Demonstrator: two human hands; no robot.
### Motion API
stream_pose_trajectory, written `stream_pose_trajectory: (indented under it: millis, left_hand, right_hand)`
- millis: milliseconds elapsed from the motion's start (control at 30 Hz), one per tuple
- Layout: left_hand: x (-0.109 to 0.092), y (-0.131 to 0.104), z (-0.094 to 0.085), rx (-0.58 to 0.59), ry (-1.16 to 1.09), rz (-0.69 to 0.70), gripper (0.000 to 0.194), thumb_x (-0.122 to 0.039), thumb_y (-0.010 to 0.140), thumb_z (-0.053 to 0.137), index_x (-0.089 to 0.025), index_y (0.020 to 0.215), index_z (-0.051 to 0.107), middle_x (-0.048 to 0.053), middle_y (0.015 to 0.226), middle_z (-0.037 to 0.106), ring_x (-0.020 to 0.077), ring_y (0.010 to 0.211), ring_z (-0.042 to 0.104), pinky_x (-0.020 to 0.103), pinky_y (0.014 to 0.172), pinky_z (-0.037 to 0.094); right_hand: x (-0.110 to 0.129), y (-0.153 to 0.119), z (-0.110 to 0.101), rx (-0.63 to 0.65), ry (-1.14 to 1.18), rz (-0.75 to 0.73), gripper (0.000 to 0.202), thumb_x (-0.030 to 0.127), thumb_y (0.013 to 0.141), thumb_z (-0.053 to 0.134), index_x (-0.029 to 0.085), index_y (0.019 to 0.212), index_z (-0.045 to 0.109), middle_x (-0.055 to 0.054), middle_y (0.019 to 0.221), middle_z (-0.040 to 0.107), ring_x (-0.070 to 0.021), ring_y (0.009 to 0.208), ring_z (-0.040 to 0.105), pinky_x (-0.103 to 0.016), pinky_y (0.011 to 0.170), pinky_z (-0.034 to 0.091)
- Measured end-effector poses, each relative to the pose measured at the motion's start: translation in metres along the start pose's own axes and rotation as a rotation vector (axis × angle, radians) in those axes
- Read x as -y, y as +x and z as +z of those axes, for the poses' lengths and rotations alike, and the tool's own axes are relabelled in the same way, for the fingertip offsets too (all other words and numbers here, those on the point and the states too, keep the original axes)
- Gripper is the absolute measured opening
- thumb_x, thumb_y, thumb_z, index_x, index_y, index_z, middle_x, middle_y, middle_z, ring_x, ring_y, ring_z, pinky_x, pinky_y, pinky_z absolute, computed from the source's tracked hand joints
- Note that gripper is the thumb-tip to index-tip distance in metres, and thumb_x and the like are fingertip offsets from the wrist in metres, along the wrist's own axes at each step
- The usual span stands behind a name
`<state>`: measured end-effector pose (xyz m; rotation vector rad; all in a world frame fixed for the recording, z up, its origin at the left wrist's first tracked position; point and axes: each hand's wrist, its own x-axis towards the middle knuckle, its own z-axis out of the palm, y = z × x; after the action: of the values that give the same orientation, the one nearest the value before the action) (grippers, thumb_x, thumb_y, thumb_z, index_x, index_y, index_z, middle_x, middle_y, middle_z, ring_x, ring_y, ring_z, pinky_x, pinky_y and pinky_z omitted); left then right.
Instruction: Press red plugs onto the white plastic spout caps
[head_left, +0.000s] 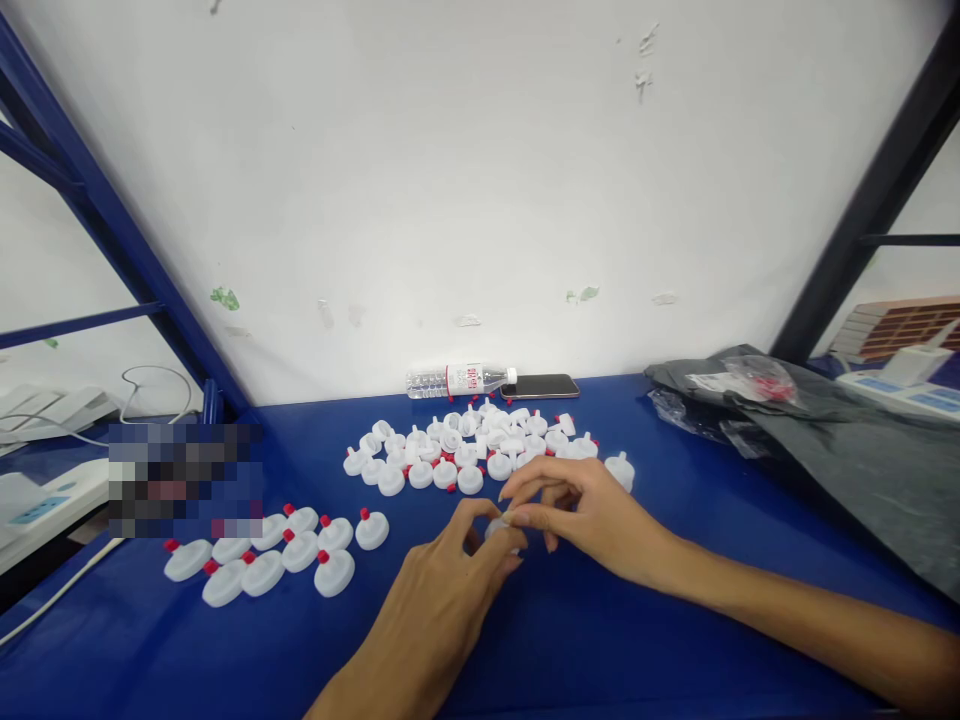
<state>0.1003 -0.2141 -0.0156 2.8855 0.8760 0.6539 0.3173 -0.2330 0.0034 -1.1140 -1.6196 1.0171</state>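
My left hand (448,578) is closed around a white nozzle cap (496,527), which its fingers partly cover. Meeting it from the right, my right hand (577,505) pinches thumb and forefinger together at the top of that cap; whatever sits between those fingertips is hidden. Just beyond both hands lies a loose pile of white nozzle caps (470,480), with small red tips (451,488) scattered among them. To the left, several white caps with red tips on their nozzles (334,573) stand grouped on the blue table (600,640).
Against the wall lie a clear water bottle (465,380) on its side and a dark phone (540,386). Dark plastic bags (840,470) cover the right side. A power strip (60,495) with cables sits at the left edge, near the blue metal frame (112,210).
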Motion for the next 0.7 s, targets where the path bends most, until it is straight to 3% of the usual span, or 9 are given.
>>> stream_pose_trajectory:
  millis: [100, 167, 267, 367, 533, 600, 700]
  left_hand:
    - [0.000, 0.000, 0.000, 0.002, -0.092, -0.045, 0.017, -0.017, 0.101, 0.053, -0.029, 0.108, 0.043, -0.003, 0.116, 0.066, 0.0168, 0.074, 0.073, 0.028, 0.058, 0.050]
    - [0.001, -0.001, 0.002, -0.006, -0.139, -0.076, 0.019, -0.019, 0.099, 0.058, -0.028, 0.102, 0.041, -0.007, 0.106, 0.068, 0.0167, 0.074, 0.073, 0.027, 0.059, 0.048]
    - [0.001, -0.003, 0.004, 0.018, -0.137, -0.138, 0.023, -0.023, 0.096, 0.065, -0.027, 0.097, 0.042, -0.008, 0.091, 0.066, 0.0189, 0.076, 0.071, 0.029, 0.060, 0.047]
    - [-0.003, -0.003, 0.000, 0.024, -0.129, -0.177, 0.020, -0.030, 0.095, 0.066, -0.028, 0.103, 0.047, -0.005, 0.092, 0.065, 0.0210, 0.080, 0.071, 0.032, 0.063, 0.050]
    - [-0.006, -0.003, -0.005, -0.081, -0.143, -0.056, 0.036, -0.021, 0.103, 0.047, -0.034, 0.137, 0.045, 0.001, 0.122, 0.063, 0.0154, 0.090, 0.071, 0.029, 0.070, 0.056]
    - [-0.001, -0.004, -0.003, -0.153, -0.111, 0.015, 0.033, -0.018, 0.103, 0.047, -0.032, 0.133, 0.052, 0.002, 0.120, 0.064, 0.0132, 0.086, 0.070, 0.025, 0.068, 0.055]
    - [0.010, -0.006, 0.000, -0.217, -0.049, 0.049, 0.021, -0.018, 0.102, 0.051, -0.027, 0.118, 0.063, 0.002, 0.113, 0.065, 0.0128, 0.082, 0.069, 0.024, 0.067, 0.054]
  right_hand:
    - [0.000, -0.002, 0.001, 0.000, -0.042, -0.027, 0.020, 0.037, 0.086, 0.079, 0.023, 0.097, 0.071, 0.004, 0.082, 0.076, -0.0086, 0.052, 0.063, -0.021, 0.053, 0.048]
    - [0.000, -0.004, 0.002, 0.019, -0.117, -0.073, 0.018, 0.035, 0.087, 0.079, 0.023, 0.095, 0.068, 0.004, 0.086, 0.077, -0.0082, 0.055, 0.063, -0.021, 0.055, 0.047]
    - [-0.001, -0.005, 0.003, 0.066, -0.232, -0.117, 0.017, 0.033, 0.089, 0.077, 0.024, 0.099, 0.067, 0.005, 0.088, 0.077, -0.0081, 0.058, 0.063, -0.021, 0.057, 0.045]
    - [-0.003, -0.004, 0.005, 0.101, -0.290, -0.086, 0.021, 0.031, 0.090, 0.076, 0.026, 0.107, 0.064, 0.006, 0.087, 0.076, -0.0083, 0.058, 0.062, -0.020, 0.055, 0.043]
    - [-0.006, -0.004, 0.007, 0.118, -0.322, -0.061, 0.033, 0.027, 0.091, 0.073, 0.028, 0.121, 0.061, 0.007, 0.078, 0.073, -0.0107, 0.060, 0.063, -0.021, 0.057, 0.045]
    - [-0.003, -0.004, 0.004, 0.175, -0.343, -0.060, 0.040, 0.030, 0.090, 0.075, 0.029, 0.126, 0.059, 0.008, 0.077, 0.073, -0.0110, 0.060, 0.063, -0.021, 0.058, 0.046]
    - [0.008, -0.002, -0.006, 0.232, -0.403, -0.111, 0.056, 0.040, 0.084, 0.081, 0.032, 0.134, 0.056, 0.004, 0.108, 0.075, -0.0096, 0.068, 0.065, -0.021, 0.062, 0.047]
